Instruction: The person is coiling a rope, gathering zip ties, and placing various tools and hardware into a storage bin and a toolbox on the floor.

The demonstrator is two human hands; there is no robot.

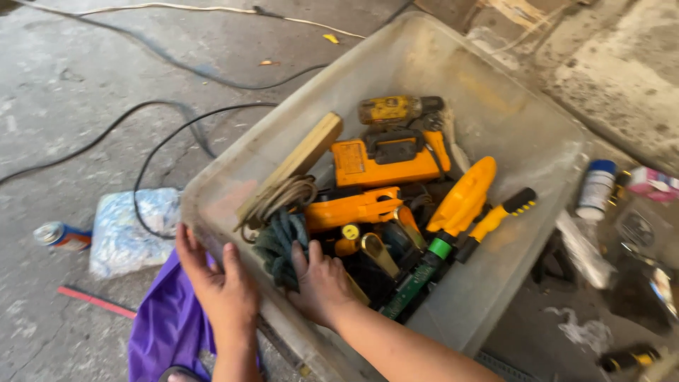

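Observation:
A big translucent plastic bin (509, 120) stands on the concrete floor, full of tools. My left hand (219, 290) rests with spread fingers on its near rim and holds nothing. My right hand (322, 286) lies inside the bin on dark tools, beside a coiled dark green rope (279, 240); its fingers look flat. Around it are an orange power tool (353, 209), an orange case (385, 159), a yellow drill (389, 110), a wooden block (297, 159), a green-handled tool (421, 272) and a yellow scoop-shaped piece (467, 194).
A purple cloth (166, 325) lies under my left wrist. To the left are a crumpled plastic bag (131, 226), a spray can (60, 235), a red stick (95, 302) and black cables (163, 145). A blue-capped white bottle (595, 187) and clutter sit to the right.

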